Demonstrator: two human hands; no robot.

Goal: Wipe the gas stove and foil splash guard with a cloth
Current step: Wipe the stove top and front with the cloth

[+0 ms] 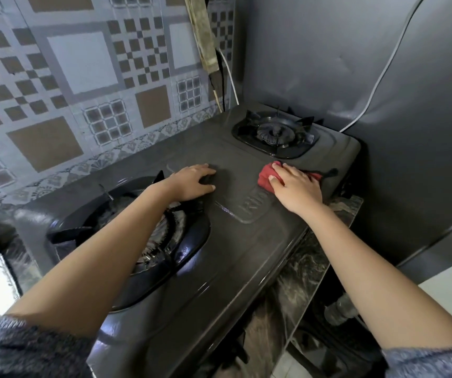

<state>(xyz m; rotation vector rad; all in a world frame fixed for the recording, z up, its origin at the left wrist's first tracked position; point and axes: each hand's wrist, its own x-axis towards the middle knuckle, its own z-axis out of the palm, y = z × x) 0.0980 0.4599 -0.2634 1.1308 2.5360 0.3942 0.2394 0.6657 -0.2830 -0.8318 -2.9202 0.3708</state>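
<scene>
A dark two-burner gas stove (233,241) fills the middle of the view. My right hand (295,188) presses a red cloth (267,177) flat onto the stove top between the two burners, near the stove's right edge. My left hand (192,182) rests with spread fingers on the bare stove top just beyond the near burner (148,233). The far burner (274,133) sits at the back. A grey foil splash guard (355,64) stands behind and to the right of the stove. Patterned foil (77,85) covers the wall on the left.
A white cable (388,64) hangs down across the grey guard. A worn strip and dark cords (205,45) hang in the corner behind the far burner. The stove stands on a dark marbled counter (301,274). A plastic bottle (339,312) lies below at the right.
</scene>
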